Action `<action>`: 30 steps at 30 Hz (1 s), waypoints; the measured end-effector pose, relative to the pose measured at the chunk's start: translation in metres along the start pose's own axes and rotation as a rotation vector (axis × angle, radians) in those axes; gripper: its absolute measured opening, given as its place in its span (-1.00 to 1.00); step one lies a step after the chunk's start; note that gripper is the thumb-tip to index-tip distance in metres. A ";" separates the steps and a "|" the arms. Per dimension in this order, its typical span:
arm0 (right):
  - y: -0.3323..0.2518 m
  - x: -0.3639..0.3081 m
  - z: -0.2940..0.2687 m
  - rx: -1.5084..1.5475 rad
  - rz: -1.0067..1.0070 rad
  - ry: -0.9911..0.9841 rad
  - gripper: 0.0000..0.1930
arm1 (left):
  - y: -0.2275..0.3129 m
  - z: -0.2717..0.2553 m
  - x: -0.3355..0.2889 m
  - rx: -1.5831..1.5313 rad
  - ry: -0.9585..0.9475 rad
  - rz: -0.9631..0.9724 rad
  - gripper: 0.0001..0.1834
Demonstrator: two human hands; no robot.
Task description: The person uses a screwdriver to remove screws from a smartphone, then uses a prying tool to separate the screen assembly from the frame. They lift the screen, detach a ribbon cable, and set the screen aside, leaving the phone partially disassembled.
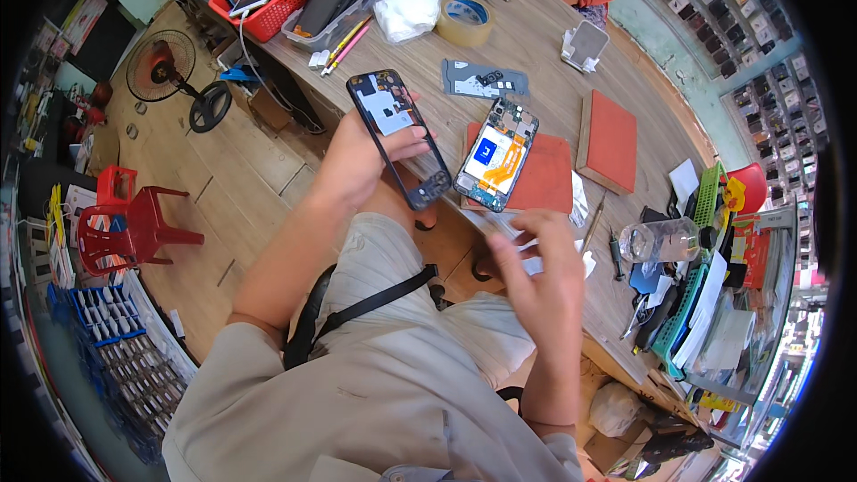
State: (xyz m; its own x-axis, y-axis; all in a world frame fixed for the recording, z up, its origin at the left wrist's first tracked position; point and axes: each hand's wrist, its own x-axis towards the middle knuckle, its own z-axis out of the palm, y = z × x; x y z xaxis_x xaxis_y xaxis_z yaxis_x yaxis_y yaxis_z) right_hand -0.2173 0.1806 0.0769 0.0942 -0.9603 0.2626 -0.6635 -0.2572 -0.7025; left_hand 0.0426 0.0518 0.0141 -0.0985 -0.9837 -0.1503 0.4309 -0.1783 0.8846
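Left hand (353,161) grips a dark phone frame (399,137), fingers (412,136) wrapped around its edge, held tilted above the near edge of the wooden table (536,45). Right hand (536,277) hovers over the table edge, fingers (500,254) loosely curled and half open around small whitish bits, too blurred to tell a firm hold. Opened phone (497,153) with orange flex cable lies on the red mat (544,180), just beside the frame; tape roll (465,20) farther back.
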 end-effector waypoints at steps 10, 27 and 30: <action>0.004 -0.010 0.110 -0.275 -0.305 0.139 -0.61 | -0.011 -0.005 0.010 0.024 -0.220 -0.236 -0.42; 0.026 0.020 0.141 -0.439 -0.433 0.056 -0.61 | -0.010 -0.086 -0.062 0.450 0.033 0.015 -0.77; 0.016 0.013 0.140 -0.361 -0.393 0.099 -0.67 | -0.026 -0.098 -0.112 0.888 -0.179 0.055 -0.76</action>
State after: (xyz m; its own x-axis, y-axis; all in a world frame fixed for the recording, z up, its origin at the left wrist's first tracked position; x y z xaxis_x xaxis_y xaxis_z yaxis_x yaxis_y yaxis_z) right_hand -0.1228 0.1485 -0.0234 0.3277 -0.7803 0.5327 -0.8069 -0.5244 -0.2718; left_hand 0.1300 0.1643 -0.0356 -0.2684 -0.9588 -0.0930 -0.4040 0.0244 0.9144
